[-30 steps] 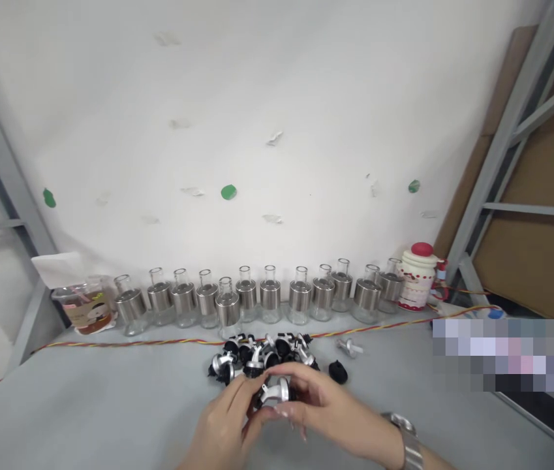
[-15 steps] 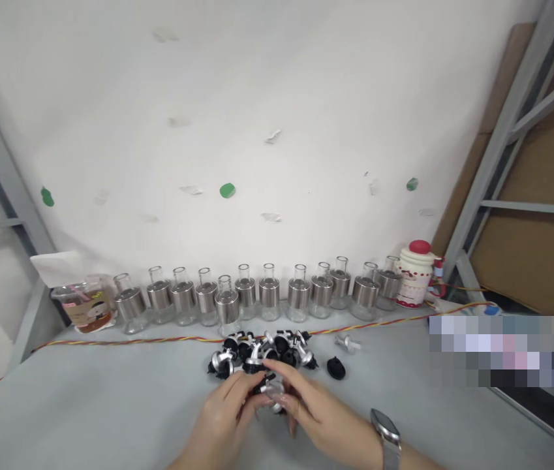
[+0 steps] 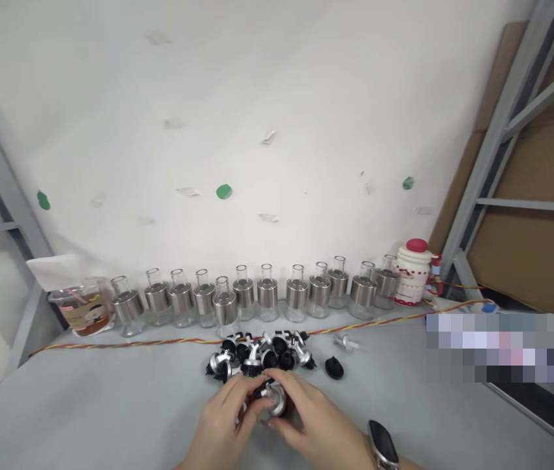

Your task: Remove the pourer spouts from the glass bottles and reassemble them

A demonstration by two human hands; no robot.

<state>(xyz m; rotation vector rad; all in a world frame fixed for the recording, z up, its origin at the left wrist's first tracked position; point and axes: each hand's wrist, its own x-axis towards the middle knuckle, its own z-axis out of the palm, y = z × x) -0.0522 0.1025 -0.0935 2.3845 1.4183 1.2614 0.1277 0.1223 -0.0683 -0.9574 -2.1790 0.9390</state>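
Here, in the head view, see twelve bottles [image 3: 267,294] across the back, one cup [image 3: 79,318] with amber drink [image 3: 102,324], one lidded jar [image 3: 410,279]. Clamped with left hand [image 3: 218,418] and right hand [image 3: 320,418] on one spout [image 3: 275,397], just before a pile [image 3: 251,363] on the surface [image 3: 110,405].

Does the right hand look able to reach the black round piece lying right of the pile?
Probably yes: nothing seems to stand between the right hand and the black round piece, though this hand grips a silver part.
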